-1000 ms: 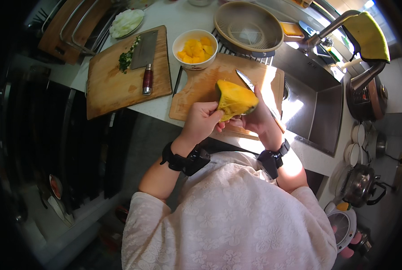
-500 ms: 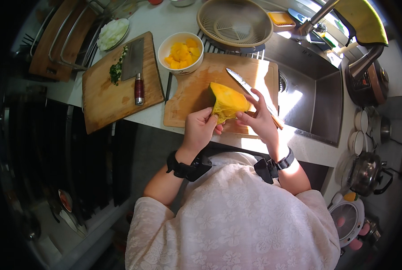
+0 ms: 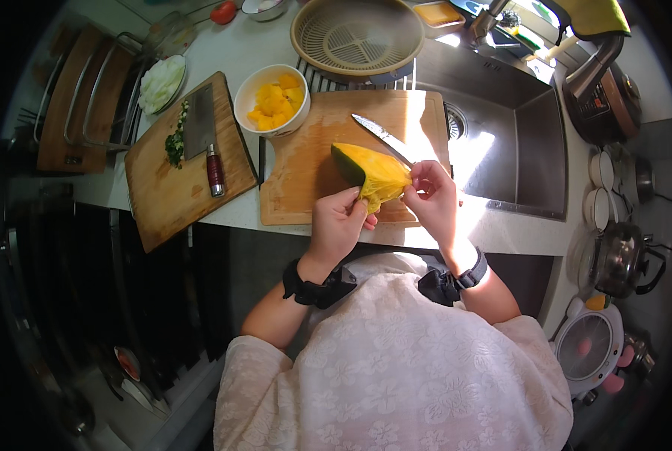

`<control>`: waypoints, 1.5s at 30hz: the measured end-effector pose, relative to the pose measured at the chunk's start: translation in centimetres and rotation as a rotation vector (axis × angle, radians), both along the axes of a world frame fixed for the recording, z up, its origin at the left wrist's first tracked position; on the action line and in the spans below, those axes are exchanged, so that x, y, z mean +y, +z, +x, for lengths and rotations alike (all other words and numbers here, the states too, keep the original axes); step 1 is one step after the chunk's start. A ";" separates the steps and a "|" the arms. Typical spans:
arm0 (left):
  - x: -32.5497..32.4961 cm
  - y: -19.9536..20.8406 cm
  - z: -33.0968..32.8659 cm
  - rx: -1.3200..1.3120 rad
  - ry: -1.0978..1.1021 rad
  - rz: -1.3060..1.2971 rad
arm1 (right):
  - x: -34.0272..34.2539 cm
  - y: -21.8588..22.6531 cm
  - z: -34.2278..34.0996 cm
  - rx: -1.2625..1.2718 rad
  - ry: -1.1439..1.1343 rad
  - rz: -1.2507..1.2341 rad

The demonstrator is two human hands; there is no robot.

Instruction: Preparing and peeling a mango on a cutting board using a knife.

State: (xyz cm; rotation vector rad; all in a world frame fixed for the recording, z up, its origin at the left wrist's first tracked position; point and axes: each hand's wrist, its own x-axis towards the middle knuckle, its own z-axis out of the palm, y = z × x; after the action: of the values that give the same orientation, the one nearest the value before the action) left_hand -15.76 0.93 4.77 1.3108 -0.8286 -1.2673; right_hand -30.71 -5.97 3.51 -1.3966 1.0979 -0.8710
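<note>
A piece of pumpkin [image 3: 372,165] with green skin, yellow-orange flesh and loose stringy pulp is held over the near part of a wooden cutting board [image 3: 298,180]. My left hand [image 3: 338,223] pinches its lower stringy edge between thumb and fingers. At its right end, my right hand [image 3: 433,201] has thumb and fingertips closed on the pulp. Just beyond the pumpkin lies a knife [image 3: 381,135], blade pointing to the far left, its handle mostly hidden by my right hand. A white bowl [image 3: 243,96] of yellow-orange chunks stands at the board's far left corner.
To the left, a second board [image 3: 151,184] bears a cleaver [image 3: 200,124] and chopped greens [image 3: 175,143]. Behind it is a plate of pale slices [image 3: 161,84]. A beige colander [image 3: 354,37] sits at the back, and a steel sink [image 3: 535,161] lies right of the board.
My right fingers, spread beside the pumpkin before, have closed on its stringy right end. The pumpkin has turned, showing more green skin. The whole view has shifted slightly.
</note>
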 end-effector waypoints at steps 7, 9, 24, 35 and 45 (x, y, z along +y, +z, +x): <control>-0.4 -0.7 0.3 -0.019 -0.164 0.027 | -0.3 -1.8 0.0 -0.102 -0.067 0.038; -0.6 -1.0 0.8 -0.021 -0.189 0.039 | -0.5 -1.7 -0.1 -0.090 -0.060 0.054; -0.2 -3.1 4.2 0.551 -0.079 -0.004 | -1.0 -0.4 -0.4 -0.201 -0.109 0.368; -0.2 -3.2 5.0 0.598 -0.054 -0.020 | -2.7 1.0 -4.3 -0.064 -0.203 0.061; -0.1 -3.3 4.4 0.581 -0.064 -0.011 | -6.7 -2.7 -10.2 0.637 -0.246 -0.615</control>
State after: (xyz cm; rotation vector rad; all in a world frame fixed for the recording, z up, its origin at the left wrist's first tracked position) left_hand -11.34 0.83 1.51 0.8371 -0.4617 -1.5825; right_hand -40.95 -12.71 0.80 -2.1775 1.5839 -1.0199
